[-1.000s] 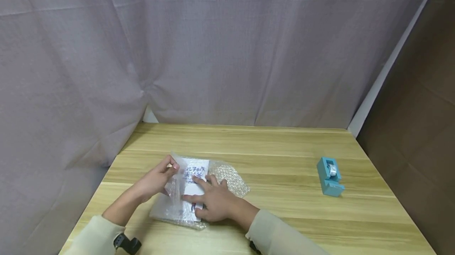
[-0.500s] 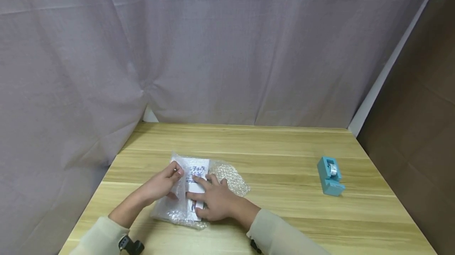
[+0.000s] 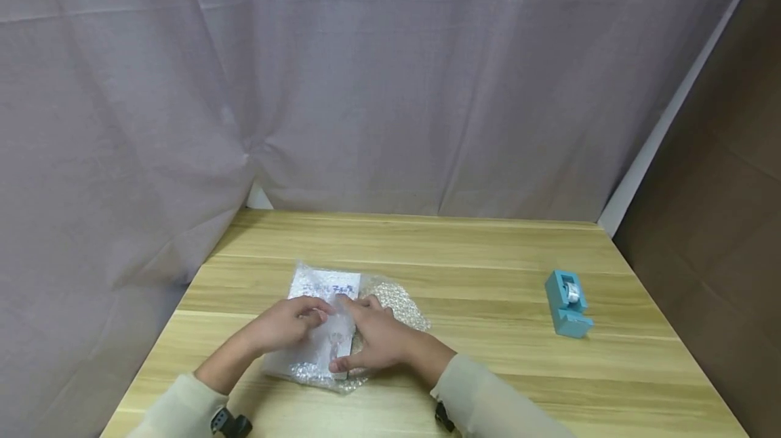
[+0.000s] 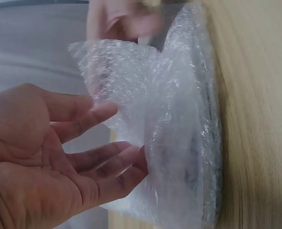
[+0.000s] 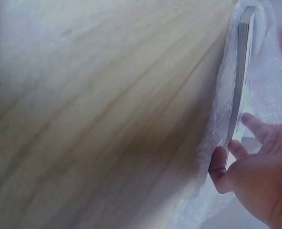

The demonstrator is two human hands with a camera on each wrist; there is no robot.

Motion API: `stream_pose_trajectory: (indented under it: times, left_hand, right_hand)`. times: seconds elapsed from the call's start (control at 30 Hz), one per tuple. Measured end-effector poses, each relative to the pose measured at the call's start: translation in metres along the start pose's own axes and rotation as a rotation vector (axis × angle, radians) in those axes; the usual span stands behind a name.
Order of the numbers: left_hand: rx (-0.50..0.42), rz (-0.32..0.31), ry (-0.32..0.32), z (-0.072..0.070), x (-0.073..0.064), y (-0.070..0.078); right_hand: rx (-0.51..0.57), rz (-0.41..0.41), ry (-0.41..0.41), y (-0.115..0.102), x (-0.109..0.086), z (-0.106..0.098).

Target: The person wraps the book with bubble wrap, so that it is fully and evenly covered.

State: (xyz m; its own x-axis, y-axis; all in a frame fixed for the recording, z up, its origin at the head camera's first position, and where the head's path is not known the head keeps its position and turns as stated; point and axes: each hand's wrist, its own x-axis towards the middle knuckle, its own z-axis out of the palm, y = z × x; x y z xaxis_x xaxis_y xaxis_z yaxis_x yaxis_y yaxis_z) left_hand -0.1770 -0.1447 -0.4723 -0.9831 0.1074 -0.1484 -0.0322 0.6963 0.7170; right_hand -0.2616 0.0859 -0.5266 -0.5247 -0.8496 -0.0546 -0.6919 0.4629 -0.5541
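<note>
Compared with half a second ago, the left hand [image 3: 287, 324] has moved to the right, drawing a flap of bubble wrap [image 3: 398, 302] across the book [image 3: 350, 279], so that more of the white cover now lies under the film and less of the blue writing shows plainly. The right hand [image 3: 386, 343] has shifted toward the book's right side, while the blue tape dispenser [image 3: 567, 323] stays put on the right of the bench [image 3: 476, 275]. Both forearms come in from the near edge and angle inward, the hands close together over the book, which lies flat on the bubble wrap at the near, left part of the bench. The left hand is nearly closed at thumb and forefinger, pinching the flap, with its other fingers bent against the film. The right hand is loosely open, thumb well apart from the fingers, touching the book along its right side; in the right wrist view its fingers meet the book's edge beside the wrap.
</note>
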Motion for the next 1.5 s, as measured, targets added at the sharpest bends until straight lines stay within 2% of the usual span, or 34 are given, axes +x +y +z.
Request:
stream_pose_trajectory:
  times: [0.07, 0.13, 0.27, 0.37, 0.5, 0.67, 0.8, 0.9, 1.0, 1.07, 1.13, 1.23, 1.33, 1.5]
  left_hand:
    - [0.091, 0.042, 0.001, 0.002, 0.000, 0.000]
    - [0.145, 0.079, -0.008, 0.004, 0.001, 0.001]
    - [0.250, 0.143, 0.012, 0.010, 0.006, 0.000]
    - [0.313, 0.153, 0.058, 0.013, 0.009, 0.000]
    - [0.331, 0.104, 0.094, 0.018, 0.015, 0.002]
    - [0.349, 0.056, 0.091, 0.022, 0.023, 0.005]
    - [0.389, 0.074, 0.097, 0.025, 0.030, 0.003]
    - [0.397, 0.115, 0.094, 0.026, 0.035, -0.004]
    - [0.422, 0.167, 0.085, 0.028, 0.044, -0.019]
    - [0.428, 0.177, 0.081, 0.032, 0.051, -0.031]
    - [0.449, 0.162, 0.071, 0.034, 0.055, -0.036]
    - [0.434, 0.103, 0.046, 0.033, 0.052, -0.026]
    - [0.428, 0.066, 0.038, 0.030, 0.047, -0.010]
    - [0.473, 0.100, 0.060, 0.031, 0.047, -0.011]
  right_hand:
    - [0.034, 0.010, 0.002, 0.002, 0.000, 0.000]
    - [0.039, 0.002, -0.001, 0.003, 0.001, -0.001]
    - [-0.015, -0.064, 0.003, 0.005, 0.001, -0.002]
    - [-0.070, -0.114, 0.012, 0.005, 0.001, -0.003]
    - [-0.127, -0.125, 0.020, 0.006, -0.001, -0.004]
    - [-0.141, -0.114, 0.020, 0.011, -0.003, -0.003]
    - [-0.155, -0.133, 0.035, 0.012, -0.004, -0.002]
    - [-0.186, -0.153, 0.044, 0.011, -0.004, -0.002]
    - [-0.218, -0.168, 0.045, 0.011, -0.005, -0.003]
    - [-0.236, -0.174, 0.043, 0.010, -0.006, -0.003]
    - [-0.256, -0.178, 0.045, 0.009, -0.007, -0.003]
    - [-0.274, -0.181, 0.056, 0.007, -0.007, -0.004]
    - [-0.275, -0.174, 0.074, 0.007, -0.009, -0.007]
    - [-0.244, -0.136, 0.099, 0.015, -0.016, -0.013]
